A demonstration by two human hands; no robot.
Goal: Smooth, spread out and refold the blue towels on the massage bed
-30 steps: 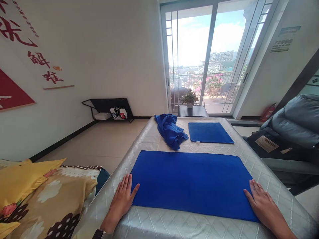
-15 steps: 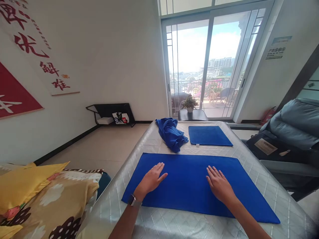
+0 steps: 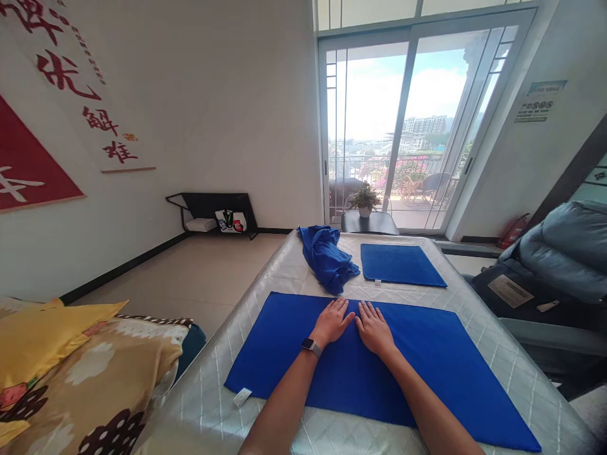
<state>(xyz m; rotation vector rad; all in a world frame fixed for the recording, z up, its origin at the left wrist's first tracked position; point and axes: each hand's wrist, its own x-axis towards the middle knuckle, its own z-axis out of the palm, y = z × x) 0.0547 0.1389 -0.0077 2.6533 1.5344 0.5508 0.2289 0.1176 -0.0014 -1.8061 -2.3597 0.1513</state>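
Observation:
A blue towel [image 3: 427, 373] lies spread out flat across the silvery quilted table cover [image 3: 203, 404], with a white tag [image 3: 242, 397] at its near left corner. Both palms rest on it close to its far edge. My left hand [image 3: 332, 321], with a watch on the wrist, is flat with fingers extended. Close beside it, my right hand [image 3: 374, 327] lies flat too, thumbs nearly meeting. Beyond the hands sits a crumpled blue cloth [image 3: 329, 259]. To its right is a folded blue towel [image 3: 403, 264], a small tag at its near edge.
On the left is bedding with a yellow pillow [image 3: 57, 335]. A grey armchair [image 3: 573, 246] holding a dark bag [image 3: 502, 284] stands at the right. Behind the table are a chair [image 3: 370, 222] with a potted plant [image 3: 365, 199] and a sliding glass door [image 3: 404, 126].
My hands have slid inward and away from me, coming together near the towel's far edge. The tag at the towel's near left corner now shows. The camera view has shifted slightly.

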